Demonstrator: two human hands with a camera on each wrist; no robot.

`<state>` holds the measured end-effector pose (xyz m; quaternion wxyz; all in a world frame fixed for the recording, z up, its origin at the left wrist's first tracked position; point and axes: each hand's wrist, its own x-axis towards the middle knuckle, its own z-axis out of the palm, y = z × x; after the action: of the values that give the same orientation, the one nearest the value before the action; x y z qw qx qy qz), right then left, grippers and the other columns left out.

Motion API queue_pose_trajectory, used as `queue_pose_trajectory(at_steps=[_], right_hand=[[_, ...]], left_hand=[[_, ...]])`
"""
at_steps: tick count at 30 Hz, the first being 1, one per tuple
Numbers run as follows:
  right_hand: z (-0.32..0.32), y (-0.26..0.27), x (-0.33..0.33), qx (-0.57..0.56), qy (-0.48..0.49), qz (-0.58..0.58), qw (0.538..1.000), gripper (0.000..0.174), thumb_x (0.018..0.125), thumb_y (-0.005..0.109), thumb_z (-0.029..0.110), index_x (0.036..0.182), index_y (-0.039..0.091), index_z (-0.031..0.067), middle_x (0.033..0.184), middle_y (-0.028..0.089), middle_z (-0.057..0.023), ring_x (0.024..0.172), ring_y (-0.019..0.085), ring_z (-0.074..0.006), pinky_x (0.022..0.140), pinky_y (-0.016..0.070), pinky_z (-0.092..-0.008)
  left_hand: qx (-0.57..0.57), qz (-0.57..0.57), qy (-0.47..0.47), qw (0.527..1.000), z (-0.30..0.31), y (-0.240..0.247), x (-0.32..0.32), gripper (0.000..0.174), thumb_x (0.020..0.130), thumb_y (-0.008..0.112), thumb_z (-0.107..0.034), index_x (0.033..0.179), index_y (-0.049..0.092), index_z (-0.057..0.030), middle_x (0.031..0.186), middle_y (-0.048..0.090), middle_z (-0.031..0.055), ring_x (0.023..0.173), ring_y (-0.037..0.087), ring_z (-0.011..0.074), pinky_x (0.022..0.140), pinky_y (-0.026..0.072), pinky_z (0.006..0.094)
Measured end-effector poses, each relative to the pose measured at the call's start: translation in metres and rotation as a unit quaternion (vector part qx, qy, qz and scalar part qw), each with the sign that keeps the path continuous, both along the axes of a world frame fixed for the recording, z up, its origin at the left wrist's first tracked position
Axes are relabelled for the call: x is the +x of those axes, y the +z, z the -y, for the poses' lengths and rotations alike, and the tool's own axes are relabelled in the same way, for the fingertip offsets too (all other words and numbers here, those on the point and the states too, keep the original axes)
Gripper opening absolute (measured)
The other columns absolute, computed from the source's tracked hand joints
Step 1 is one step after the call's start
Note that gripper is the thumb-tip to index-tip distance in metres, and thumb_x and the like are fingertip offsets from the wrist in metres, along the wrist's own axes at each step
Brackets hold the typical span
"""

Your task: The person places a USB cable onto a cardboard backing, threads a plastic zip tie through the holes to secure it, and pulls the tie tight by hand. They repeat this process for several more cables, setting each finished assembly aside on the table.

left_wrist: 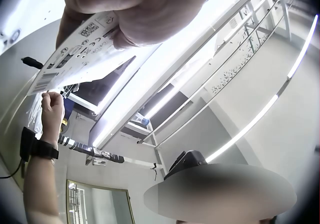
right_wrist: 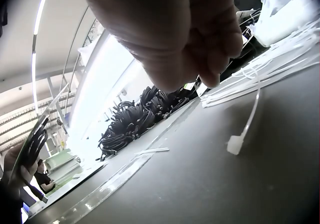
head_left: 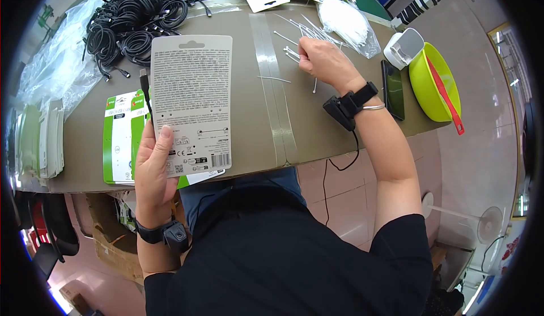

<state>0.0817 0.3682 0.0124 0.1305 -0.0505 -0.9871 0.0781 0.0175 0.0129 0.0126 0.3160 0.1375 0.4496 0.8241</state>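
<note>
My left hand grips a printed cardboard packaging card upright by its lower left edge, thumb across the printed face. A black USB cable is held with it, its plug showing beside the card's left edge; the rest is hidden behind the card. Over a loose heap of white cable ties, my right hand hangs with curled fingers. Its fingertips come close over the ties in the right wrist view, where one cable tie lies in front; I cannot tell whether the fingers pinch one.
Coiled black cables pile up at the back left. More green-and-white cards lie under the left hand, with a stack at the left edge. On the right are a phone, a white container and a lime-green bowl.
</note>
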Motion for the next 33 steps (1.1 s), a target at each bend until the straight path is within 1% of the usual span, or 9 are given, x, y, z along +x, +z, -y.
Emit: queue_pose_trajectory(at_steps=[2, 5, 10, 14, 17, 22, 26, 31, 33], right_hand=[[-0.001, 0.001, 0.0, -0.023, -0.014, -0.007, 1.0, 0.011, 0.073, 0.051, 0.009, 0.076, 0.056, 0.0008, 0.075, 0.061, -0.0151, 0.077, 0.059, -0.0337, 0.069, 0.0472, -0.0398], [-0.003, 0.0, -0.004, 0.043, -0.043, 0.172, 0.983, 0.009, 0.073, 0.051, 0.007, 0.077, 0.054, 0.0006, 0.075, 0.06, -0.0151, 0.075, 0.058, -0.0332, 0.067, 0.0464, -0.0398], [-0.002, -0.006, -0.006, 0.1, 0.012, 0.135, 0.986, 0.009, 0.074, 0.051, 0.006, 0.08, 0.055, 0.0004, 0.075, 0.06, -0.0151, 0.072, 0.057, -0.0338, 0.066, 0.0466, -0.0392], [0.004, 0.004, 0.001, -0.023, 0.036, 0.016, 0.999, 0.014, 0.074, 0.055, 0.005, 0.086, 0.059, -0.0003, 0.073, 0.06, -0.0116, 0.066, 0.057, -0.0283, 0.064, 0.0479, -0.0341], [0.013, 0.016, 0.002, -0.203, -0.004, -0.041, 0.978, 0.017, 0.077, 0.057, 0.003, 0.093, 0.06, -0.0005, 0.072, 0.059, -0.0061, 0.062, 0.056, -0.0176, 0.062, 0.0474, -0.0288], [0.031, 0.028, 0.005, -0.262, -0.01, -0.121, 0.957, 0.016, 0.081, 0.058, 0.003, 0.097, 0.059, -0.0006, 0.075, 0.059, -0.0016, 0.064, 0.053, -0.0087, 0.062, 0.0467, -0.0242], [0.062, 0.044, 0.018, -0.411, -0.003, -0.181, 0.894, 0.008, 0.084, 0.057, 0.003, 0.092, 0.06, 0.0006, 0.08, 0.061, -0.0033, 0.066, 0.055, -0.0084, 0.064, 0.0471, -0.0236], [0.134, 0.059, 0.033, -0.665, 0.04, -0.314, 0.677, 0.005, 0.089, 0.055, 0.0, 0.094, 0.056, 0.0005, 0.092, 0.066, -0.0137, 0.077, 0.064, -0.0143, 0.072, 0.0521, -0.0266], [0.155, 0.051, 0.031, -0.675, 0.054, -0.319, 0.663, 0.006, 0.089, 0.054, 0.001, 0.095, 0.055, 0.0008, 0.092, 0.065, -0.0145, 0.077, 0.064, -0.0154, 0.072, 0.053, -0.0277]], left_hand=[[0.001, 0.0, -0.002, 1.0, -0.003, 0.001, 0.001, 0.042, 0.097, 0.047, -0.014, 0.136, 0.036, -0.002, 0.125, 0.054, 0.0096, 0.11, 0.054, 0.0171, 0.094, 0.0443, 0.031], [-0.001, 0.0, -0.005, 1.0, -0.006, 0.002, 0.004, 0.043, 0.097, 0.047, -0.015, 0.136, 0.036, -0.0015, 0.125, 0.053, 0.0096, 0.11, 0.054, 0.0169, 0.094, 0.0442, 0.031], [-0.007, 0.003, -0.003, 1.0, -0.004, 0.0, 0.004, 0.044, 0.097, 0.047, -0.016, 0.136, 0.035, -0.0012, 0.125, 0.053, 0.0099, 0.111, 0.054, 0.0165, 0.094, 0.044, 0.031], [-0.002, 0.015, 0.004, 1.0, -0.002, -0.003, 0.005, 0.044, 0.096, 0.047, -0.016, 0.136, 0.035, -0.001, 0.125, 0.053, 0.0098, 0.11, 0.054, 0.0162, 0.094, 0.0442, 0.0308], [0.006, 0.018, 0.007, 1.0, -0.006, -0.003, 0.005, 0.043, 0.096, 0.048, -0.016, 0.135, 0.036, -0.0009, 0.124, 0.053, 0.0095, 0.109, 0.054, 0.0161, 0.094, 0.0444, 0.0306], [0.016, 0.013, 0.018, 1.0, -0.009, 0.0, 0.007, 0.04, 0.096, 0.048, -0.015, 0.133, 0.038, -0.0004, 0.123, 0.054, 0.0095, 0.109, 0.055, 0.0165, 0.093, 0.0446, 0.0304], [0.021, -0.002, 0.026, 0.999, -0.016, 0.004, 0.01, 0.039, 0.096, 0.048, -0.014, 0.131, 0.039, -0.0004, 0.121, 0.055, 0.0102, 0.108, 0.055, 0.0164, 0.093, 0.0447, 0.0298], [0.045, -0.001, 0.045, 0.998, -0.022, 0.005, 0.012, 0.034, 0.096, 0.049, -0.014, 0.126, 0.043, 0.0001, 0.119, 0.056, 0.0107, 0.106, 0.055, 0.0148, 0.092, 0.0444, 0.0277], [0.038, -0.019, 0.066, 0.997, -0.023, 0.006, 0.013, 0.033, 0.096, 0.049, -0.014, 0.125, 0.044, 0.0002, 0.118, 0.056, 0.0103, 0.105, 0.055, 0.0141, 0.091, 0.0442, 0.0272]])
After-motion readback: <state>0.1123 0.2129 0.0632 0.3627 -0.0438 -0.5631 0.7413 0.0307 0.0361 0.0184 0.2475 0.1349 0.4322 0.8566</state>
